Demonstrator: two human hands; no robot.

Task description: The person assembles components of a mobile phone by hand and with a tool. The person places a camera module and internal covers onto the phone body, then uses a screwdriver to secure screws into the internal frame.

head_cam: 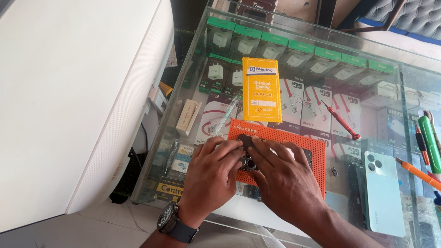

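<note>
My left hand [212, 171] and my right hand [280, 174] both press on a dark phone [250, 154] lying on an orange perforated work mat [285, 140]. Fingers of both hands pinch a small dark part at the phone's top end, near its camera rings. Most of the phone is hidden under my hands. A wristwatch sits on my left wrist. A yellow flat package [261, 89] lies just beyond the mat on the glass counter.
A red-handled screwdriver [341, 120] lies right of the yellow package. A pale green phone back cover [383, 193] rests at the right, with pens [429, 138] beyond it. Boxed chargers show beneath the glass counter [193, 87]. A white panel [69, 101] stands to the left.
</note>
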